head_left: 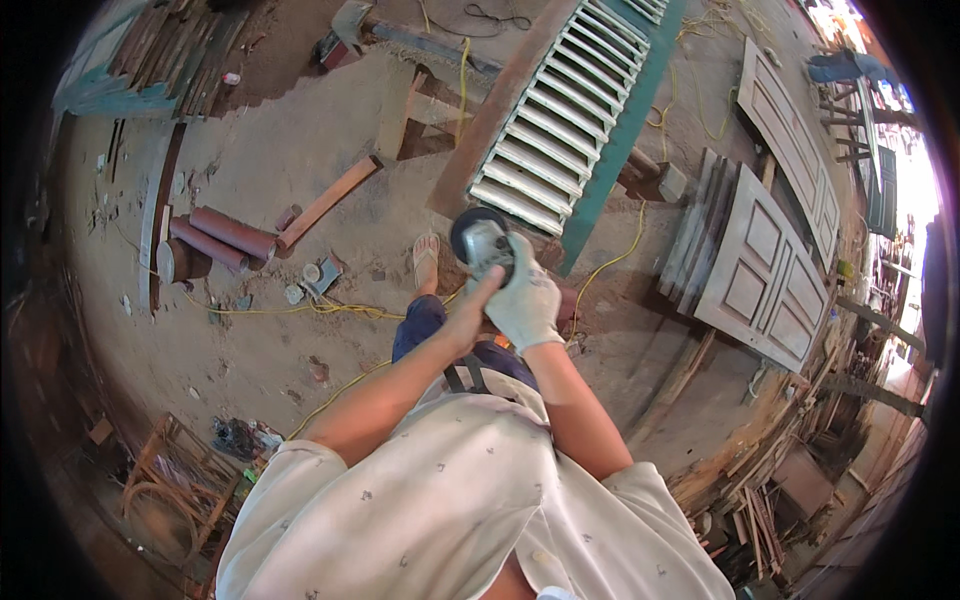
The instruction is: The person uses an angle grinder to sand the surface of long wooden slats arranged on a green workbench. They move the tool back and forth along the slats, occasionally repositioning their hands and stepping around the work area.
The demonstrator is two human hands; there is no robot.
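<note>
Clasping a grinder [487, 243]; bare left hand [470, 315], gloved right hand [526, 300] curled round it.

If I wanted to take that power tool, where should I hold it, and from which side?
Probably by its body, coming from the person's side. The power tool has its round black disc at the far end, so gripping behind that should keep fingers clear. The gloved right hand and bare left hand both reach it from that near side.
</note>
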